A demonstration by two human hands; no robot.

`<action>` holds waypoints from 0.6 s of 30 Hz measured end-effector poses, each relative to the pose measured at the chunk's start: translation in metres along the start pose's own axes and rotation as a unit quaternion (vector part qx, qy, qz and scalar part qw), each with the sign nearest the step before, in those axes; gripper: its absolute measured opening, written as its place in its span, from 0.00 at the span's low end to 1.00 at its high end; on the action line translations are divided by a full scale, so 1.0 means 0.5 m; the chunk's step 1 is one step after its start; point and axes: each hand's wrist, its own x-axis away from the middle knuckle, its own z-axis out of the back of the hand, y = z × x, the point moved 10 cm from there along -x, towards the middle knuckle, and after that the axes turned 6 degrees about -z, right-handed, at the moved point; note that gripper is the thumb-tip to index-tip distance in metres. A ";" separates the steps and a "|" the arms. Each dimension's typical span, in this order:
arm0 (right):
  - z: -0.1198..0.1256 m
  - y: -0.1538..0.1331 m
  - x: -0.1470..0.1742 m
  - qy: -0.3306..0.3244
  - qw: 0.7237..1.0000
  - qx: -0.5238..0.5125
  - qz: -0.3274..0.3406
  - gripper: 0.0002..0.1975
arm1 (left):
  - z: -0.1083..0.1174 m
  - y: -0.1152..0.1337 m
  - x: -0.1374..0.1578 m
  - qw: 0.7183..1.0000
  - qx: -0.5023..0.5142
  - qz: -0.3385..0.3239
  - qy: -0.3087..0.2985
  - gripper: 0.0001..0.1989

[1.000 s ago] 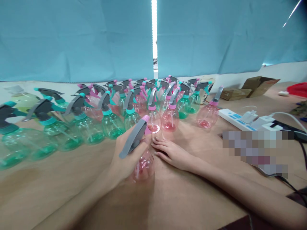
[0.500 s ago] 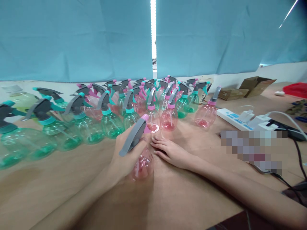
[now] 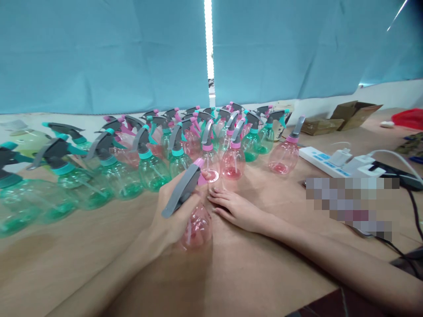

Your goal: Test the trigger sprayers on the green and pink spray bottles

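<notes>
My left hand (image 3: pixel 173 209) is wrapped round the neck of a pink spray bottle (image 3: pixel 197 231) with a grey and pink trigger head. The bottle stands on the table, and my fingers hide its neck. To its right, my right hand (image 3: pixel 236 210) lies flat on the tabletop with fingers stretched out, holding nothing. Just beyond the hands stand two pink spray bottles, the nearer-right one (image 3: pixel 233 163) and its neighbour (image 3: pixel 210 164). Another pink spray bottle (image 3: pixel 284 155) stands apart at the right. A row of green spray bottles (image 3: pixel 154 169) runs off to the left.
More green and pink spray bottles crowd the back against the wall. At the right are a white power strip (image 3: pixel 325 162) with plugged-in chargers, a blurred-out flat object (image 3: pixel 357 211) with a cable, an open cardboard box (image 3: pixel 353 116) and a red item (image 3: pixel 408 119). Blue sheeting (image 3: pixel 132 53) hangs behind.
The view has shifted very slightly. Both hands and the held spray bottle stay essentially in place.
</notes>
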 end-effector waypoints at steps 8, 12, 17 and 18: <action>-0.003 0.000 0.000 -0.006 1.000 0.012 0.002 0.19 | -0.001 0.011 -0.002 1.000 0.003 -0.001 -0.007 0.03; -0.003 -0.001 0.000 -0.011 1.000 0.013 0.000 0.19 | -0.001 0.016 -0.003 1.000 -0.001 -0.020 -0.005 0.03; -0.002 -0.001 0.001 -0.008 1.000 0.009 0.000 0.19 | -0.002 0.015 -0.005 1.000 0.006 -0.025 -0.006 0.05; -0.002 -0.001 0.001 -0.008 1.000 0.011 0.001 0.20 | -0.001 0.014 -0.005 1.000 0.008 -0.024 -0.004 0.05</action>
